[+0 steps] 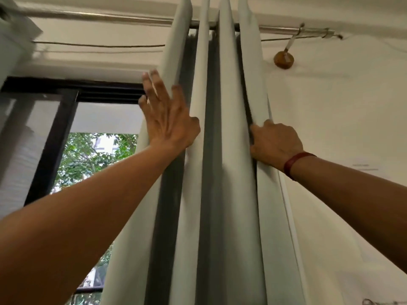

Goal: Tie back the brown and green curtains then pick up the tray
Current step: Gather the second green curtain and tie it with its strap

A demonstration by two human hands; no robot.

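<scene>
A pale green curtain hangs in bunched folds from a metal rod, gathered at the right side of the window. My left hand lies flat against the curtain's left folds, fingers spread and pointing up. My right hand, with a red band on the wrist, grips the curtain's right edge, fingers curled behind the fabric. No brown curtain and no tray are in view.
A dark-framed window with trees outside fills the left. A white wall stands to the right, with a round brown wall mount holding the rod's bracket. A thin wire runs below the rod.
</scene>
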